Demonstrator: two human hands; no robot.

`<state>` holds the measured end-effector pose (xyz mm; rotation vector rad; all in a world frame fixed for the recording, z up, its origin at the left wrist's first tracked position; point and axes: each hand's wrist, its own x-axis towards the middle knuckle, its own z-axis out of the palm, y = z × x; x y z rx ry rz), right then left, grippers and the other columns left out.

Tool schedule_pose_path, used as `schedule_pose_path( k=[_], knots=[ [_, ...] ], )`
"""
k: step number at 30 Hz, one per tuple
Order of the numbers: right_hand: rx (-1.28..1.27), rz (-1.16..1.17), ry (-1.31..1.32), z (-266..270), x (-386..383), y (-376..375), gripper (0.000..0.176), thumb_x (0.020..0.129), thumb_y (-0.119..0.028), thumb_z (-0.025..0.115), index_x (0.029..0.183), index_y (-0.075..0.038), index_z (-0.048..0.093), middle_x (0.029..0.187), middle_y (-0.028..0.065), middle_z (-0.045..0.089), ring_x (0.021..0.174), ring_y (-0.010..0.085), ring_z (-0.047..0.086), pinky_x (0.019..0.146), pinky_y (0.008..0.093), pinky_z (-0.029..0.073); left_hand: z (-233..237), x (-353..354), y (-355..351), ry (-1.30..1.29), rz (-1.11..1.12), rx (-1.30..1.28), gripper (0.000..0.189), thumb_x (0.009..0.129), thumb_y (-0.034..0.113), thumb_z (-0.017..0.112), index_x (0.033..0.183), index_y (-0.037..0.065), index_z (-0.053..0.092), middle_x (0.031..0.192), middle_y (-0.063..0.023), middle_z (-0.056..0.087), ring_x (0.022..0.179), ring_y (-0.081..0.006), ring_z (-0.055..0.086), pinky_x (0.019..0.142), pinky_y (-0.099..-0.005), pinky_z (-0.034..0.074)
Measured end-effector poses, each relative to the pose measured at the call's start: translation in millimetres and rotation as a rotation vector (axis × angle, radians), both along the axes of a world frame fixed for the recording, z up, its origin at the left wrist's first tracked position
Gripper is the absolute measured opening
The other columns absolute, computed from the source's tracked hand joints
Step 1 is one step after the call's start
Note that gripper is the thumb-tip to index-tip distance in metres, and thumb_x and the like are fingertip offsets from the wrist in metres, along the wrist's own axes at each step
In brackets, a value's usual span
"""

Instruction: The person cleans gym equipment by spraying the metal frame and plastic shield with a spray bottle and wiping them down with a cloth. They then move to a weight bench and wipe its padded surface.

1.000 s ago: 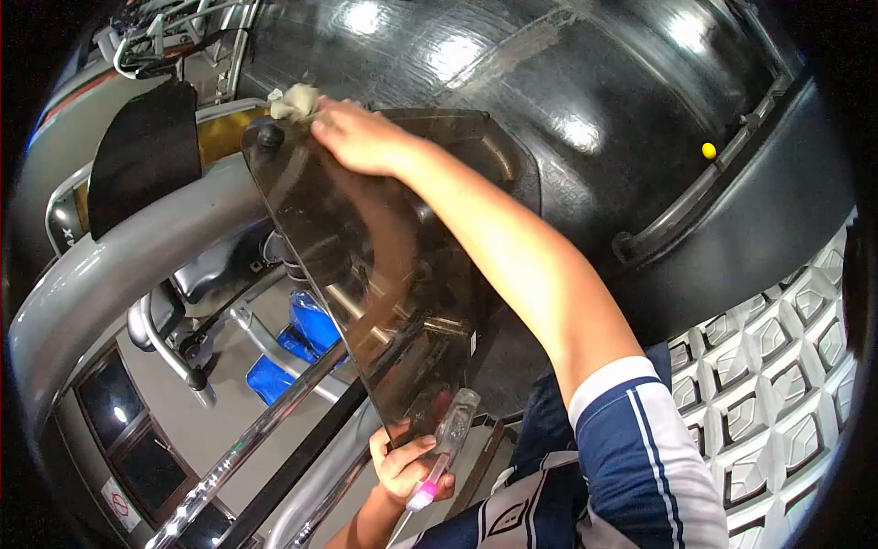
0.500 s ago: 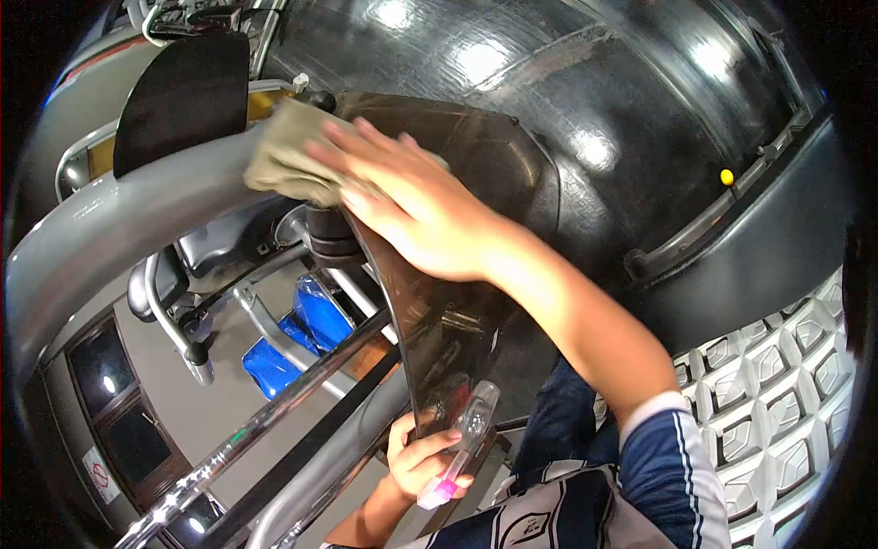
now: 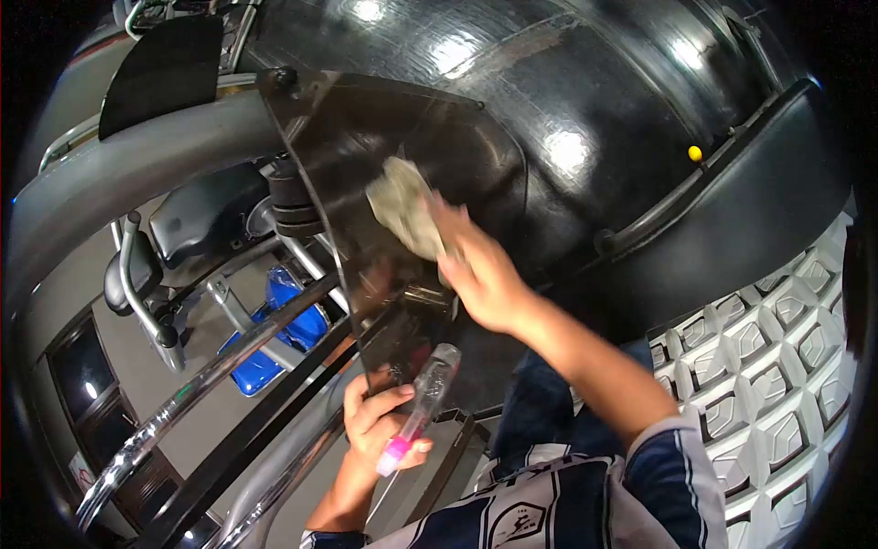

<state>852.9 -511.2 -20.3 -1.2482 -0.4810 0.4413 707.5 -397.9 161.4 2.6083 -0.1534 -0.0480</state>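
Observation:
My right hand point(image 3: 480, 265) holds a folded khaki cloth point(image 3: 402, 206) against or just over a dark, see-through panel point(image 3: 366, 128); hand and cloth are blurred by motion. Closer to my body, my left hand point(image 3: 380, 425) is wrapped round a slim clear plastic bottle point(image 3: 434, 380) with a pink part at its lower end. The bottle is tilted, beside the panel's lower edge. Some of the left fingers are hidden behind the bottle and panel.
A thick grey tube point(image 3: 183, 137) curves along the left, with a chrome rail point(image 3: 201, 384) below it. Blue plastic-wrapped pads point(image 3: 288, 316) and a black seat point(image 3: 206, 210) lie beyond. Dark flooring point(image 3: 585, 91) spreads ahead; a white patterned surface point(image 3: 768, 348) is at right.
My right hand has moved the cloth from the grey tube and the panel's far corner down onto the panel's middle, nearer me. My left hand still grips the bottle. The view has shifted slightly.

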Motion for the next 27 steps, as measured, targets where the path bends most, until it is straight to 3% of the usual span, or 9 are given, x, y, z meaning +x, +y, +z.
schedule_pose_path(
  k=[1,3,5,7,11,15,20,25,27],
  knots=[
    [-0.012,0.056,0.051,-13,-36,-17,0.049,0.104,-0.031,0.039,0.149,-0.011,0.037,0.157,0.0109,0.031,0.146,0.0322,0.026,0.118,0.0541,0.017,-2,-5,2,0.022,-0.001,0.007,0.044,0.084,0.05,0.065,0.068,0.008,0.061,0.106,-0.0108,0.059,0.102,-0.0373,0.055,0.088,-0.0497,0.045],
    [-0.131,0.166,0.264,-28,-100,-54,0.046,0.104,-0.031,0.042,0.143,-0.008,0.045,0.143,0.0166,0.05,0.132,0.0312,0.05,0.11,0.0472,0.036,-1,-7,0,0.023,0.026,0.032,0.045,0.084,0.051,0.065,0.069,0.009,0.061,0.104,-0.0102,0.059,0.103,-0.038,0.055,0.089,-0.0501,0.045],
    [-0.269,0.315,0.642,-58,-154,-91,0.038,0.101,-0.027,0.048,0.133,-0.005,0.054,0.113,0.0183,0.068,0.101,0.028,0.068,0.089,0.0394,0.051,0,-7,-1,0.035,0.006,0.056,0.047,0.085,0.053,0.063,0.069,0.009,0.06,0.104,-0.0109,0.057,0.105,-0.0388,0.055,0.089,-0.0505,0.044],
    [-0.326,0.118,0.567,-80,-174,-123,0.034,0.1,-0.025,0.052,0.124,-0.002,0.058,0.088,0.015,0.069,0.079,0.0233,0.068,0.073,0.0369,0.053,0,-5,-3,0.003,0.03,0.08,0.046,0.083,0.051,0.066,0.066,0.009,0.059,0.106,-0.0106,0.061,0.104,-0.0385,0.056,0.087,-0.0496,0.048],
    [-0.347,-0.028,0.635,-121,-138,-196,0.037,0.103,-0.024,0.045,0.127,0.001,0.056,0.109,0.0129,0.068,0.098,0.0175,0.063,0.087,0.0332,0.049,-2,-9,-9,0.011,0.14,0.065,0.044,0.085,0.051,0.064,0.073,0.009,0.059,0.107,-0.0133,0.061,0.111,-0.0419,0.055,0.091,-0.0526,0.046],
    [-0.386,-0.178,0.806,-78,-91,-246,0.045,0.106,-0.029,0.041,0.134,0.005,0.05,0.124,0.0124,0.062,0.114,0.0176,0.057,0.099,0.0307,0.042,-1,-7,-4,0.026,0.067,0.117,0.041,0.086,0.047,0.063,0.081,0.006,0.062,0.118,-0.0154,0.062,0.122,-0.0458,0.052,0.098,-0.0538,0.044],
    [-0.379,-0.095,0.743,-67,-149,-276,0.042,0.104,-0.028,0.046,0.13,0.003,0.055,0.119,0.0106,0.064,0.108,0.0172,0.058,0.095,0.031,0.045,3,2,-10,0.038,0.027,0.178,0.045,0.08,0.036,0.067,0.111,0.004,0.063,0.126,-0.0191,0.059,0.125,-0.0468,0.05,0.107,-0.0558,0.038],
    [-0.342,0.06,0.675,-54,-208,-277,0.041,0.104,-0.031,0.045,0.126,0.001,0.058,0.115,0.0091,0.065,0.105,0.0172,0.059,0.093,0.0311,0.045,9,6,-15,-0.032,-0.01,0.267,0.046,0.076,0.033,0.067,0.115,0.008,0.065,0.13,-0.0139,0.057,0.129,-0.0414,0.047,0.107,-0.0539,0.037],
    [-0.345,0.01,0.634,-13,-204,-270,0.044,0.104,-0.035,0.043,0.127,0.001,0.057,0.117,0.0104,0.064,0.109,0.018,0.057,0.098,0.0326,0.043,12,6,-16,-0.058,-0.033,0.31,0.046,0.075,0.034,0.067,0.115,0.011,0.065,0.131,-0.0132,0.056,0.13,-0.0407,0.045,0.106,-0.0548,0.037]
  ],
)
